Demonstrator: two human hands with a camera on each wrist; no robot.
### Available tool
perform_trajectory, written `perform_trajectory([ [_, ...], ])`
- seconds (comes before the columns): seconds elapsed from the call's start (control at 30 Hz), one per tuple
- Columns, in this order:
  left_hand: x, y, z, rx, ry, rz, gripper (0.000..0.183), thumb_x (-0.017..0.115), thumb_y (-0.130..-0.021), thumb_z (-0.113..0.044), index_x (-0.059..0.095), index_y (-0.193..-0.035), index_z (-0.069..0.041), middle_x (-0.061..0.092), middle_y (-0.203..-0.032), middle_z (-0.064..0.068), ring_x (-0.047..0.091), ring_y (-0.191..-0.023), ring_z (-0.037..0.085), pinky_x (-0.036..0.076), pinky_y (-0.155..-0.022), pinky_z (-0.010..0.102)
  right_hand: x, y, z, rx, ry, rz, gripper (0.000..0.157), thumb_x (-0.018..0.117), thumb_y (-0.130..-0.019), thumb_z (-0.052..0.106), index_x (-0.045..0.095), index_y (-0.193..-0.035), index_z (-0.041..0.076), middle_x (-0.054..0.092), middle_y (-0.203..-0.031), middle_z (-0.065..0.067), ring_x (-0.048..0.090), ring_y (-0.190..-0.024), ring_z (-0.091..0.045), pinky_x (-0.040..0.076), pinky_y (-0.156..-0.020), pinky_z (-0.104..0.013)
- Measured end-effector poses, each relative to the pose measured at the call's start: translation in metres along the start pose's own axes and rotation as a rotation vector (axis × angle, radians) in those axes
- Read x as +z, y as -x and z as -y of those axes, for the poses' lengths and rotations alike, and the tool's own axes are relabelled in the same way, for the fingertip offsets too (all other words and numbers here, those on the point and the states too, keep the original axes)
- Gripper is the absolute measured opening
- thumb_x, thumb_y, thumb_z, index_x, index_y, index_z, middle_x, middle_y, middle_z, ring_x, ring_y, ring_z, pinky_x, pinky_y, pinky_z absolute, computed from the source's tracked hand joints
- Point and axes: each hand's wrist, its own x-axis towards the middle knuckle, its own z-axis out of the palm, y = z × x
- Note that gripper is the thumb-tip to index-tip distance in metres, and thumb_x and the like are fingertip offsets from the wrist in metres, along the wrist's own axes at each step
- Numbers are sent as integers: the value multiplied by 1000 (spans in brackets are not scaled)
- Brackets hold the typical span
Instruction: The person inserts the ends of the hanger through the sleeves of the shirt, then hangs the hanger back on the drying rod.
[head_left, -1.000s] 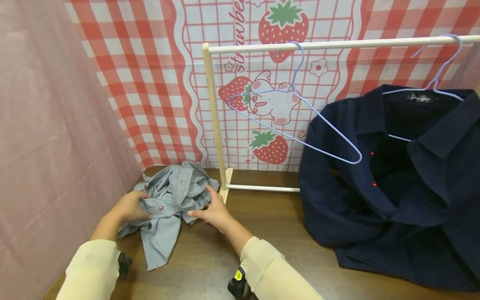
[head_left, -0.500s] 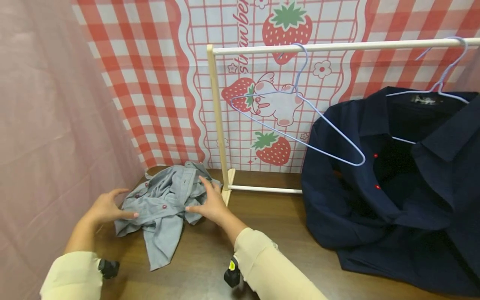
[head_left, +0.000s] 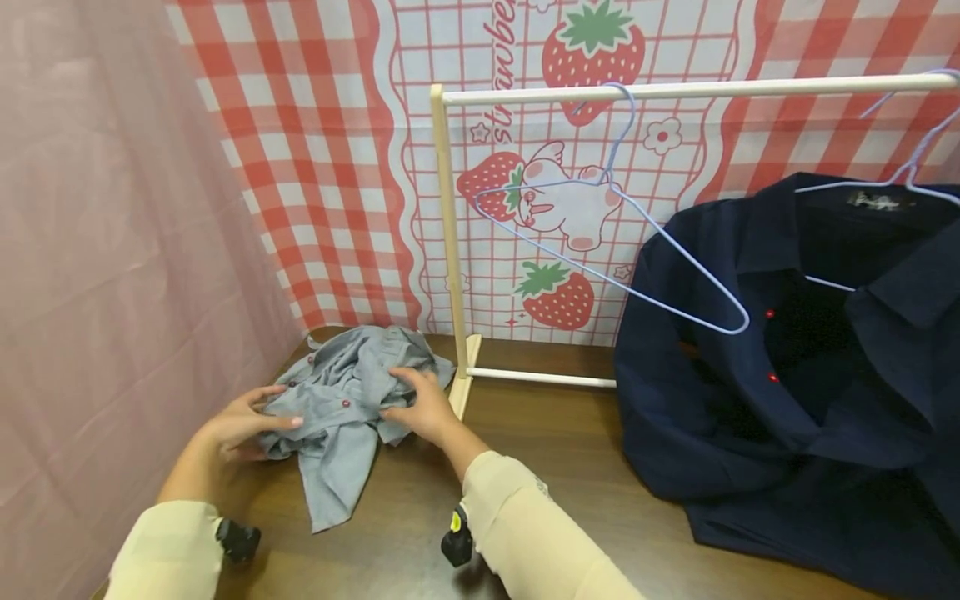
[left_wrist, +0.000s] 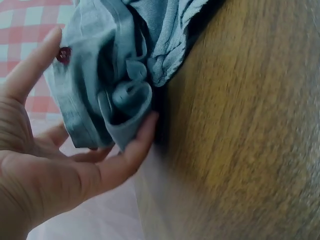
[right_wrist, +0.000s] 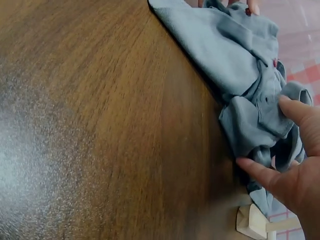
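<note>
A crumpled grey shirt point(head_left: 352, 375) with dark red buttons lies at the back left of the table. At its left end my left hand point(head_left: 247, 421) holds a bunched edge. In the left wrist view, fingers of the left hand point(left_wrist: 55, 170) reach around the folded cloth, one tip beside a red button point(left_wrist: 63, 55). From the other side my right hand point(head_left: 423, 404) touches the shirt with spread, fairly straight fingers. The right wrist view has the right hand point(right_wrist: 300, 160) on either side of a fold, other fingers partly hidden behind the cloth.
A light wooden rack point(head_left: 450, 225) stands behind the right hand. A bare lilac hanger point(head_left: 611, 179) hangs from its rod point(head_left: 712, 89). At the right, a dark navy shirt point(head_left: 712, 358) hangs and drapes onto the table point(head_left: 547, 467). A pink curtain point(head_left: 135, 275) borders the left.
My left hand pulled back from the shirt, then came in again at its left end, and the left flap is gathered inward. My right hand stays at the shirt's right side. The view shifted slightly left.
</note>
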Motion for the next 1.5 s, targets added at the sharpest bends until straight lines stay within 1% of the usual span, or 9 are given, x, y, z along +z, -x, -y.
perform_trajectory([
  [0.17,4,-5,3,53,167,45,72,76,-80,1,35,-139,-6,46,-124,12,59,-93,18,53,-79,46,1,0,-4,-29,24,-57,37,75,-78,7,67,-114,6,57,-116,-18,54,-111,-31,44,-96,-42],
  [0.27,7,-6,1,82,218,42,51,74,-80,4,49,-120,-13,57,-101,0,62,-84,14,55,-75,41,2,0,-5,-49,52,-94,21,72,-79,5,68,-100,5,60,-104,-14,56,-100,-27,46,-87,-37],
  [0.33,9,-5,-2,95,229,28,43,73,-80,5,54,-111,-18,61,-92,-2,63,-81,13,56,-72,39,2,-1,-6,-64,62,-111,15,71,-78,2,67,-93,5,61,-96,-11,55,-89,-22,46,-80,-33],
  [0.53,7,-2,-12,133,249,25,36,70,-85,3,59,-102,-27,62,-90,-4,64,-79,11,57,-68,35,-3,-2,-6,-43,-9,-132,13,68,-79,-5,65,-88,4,63,-87,-9,51,-69,-11,45,-65,-25],
  [0.77,-2,4,-14,218,436,44,35,62,-89,7,64,-102,-26,65,-93,-3,68,-80,14,57,-68,33,-5,-2,-4,27,-102,-196,13,67,-78,-6,66,-87,3,68,-91,-9,54,-70,-10,47,-65,-24],
  [0.97,-2,5,-14,247,513,-8,37,59,-86,16,67,-91,-20,65,-86,-2,68,-74,15,58,-66,31,-4,-2,1,30,-125,-247,12,69,-76,-6,70,-84,2,69,-91,-9,58,-75,-12,49,-68,-24],
  [1.2,-1,10,-19,287,496,-90,35,65,-82,16,70,-87,-18,65,-83,-4,67,-73,11,57,-64,27,-4,-3,8,9,-141,-266,10,72,-77,-4,72,-84,3,71,-89,-8,55,-70,-7,48,-65,-22],
  [1.37,-1,14,-22,333,483,-86,30,72,-78,13,70,-87,-16,67,-84,-3,67,-76,13,57,-66,28,-9,-1,13,-9,-146,-244,8,73,-79,-2,72,-84,4,70,-87,-7,53,-68,-5,46,-63,-21],
  [1.5,-2,15,-21,323,462,-77,32,68,-81,14,70,-88,-16,67,-84,-3,68,-77,13,57,-67,28,-13,3,13,-32,-115,-219,6,73,-79,-1,71,-83,3,69,-82,-6,52,-67,-5,46,-63,-21],
])
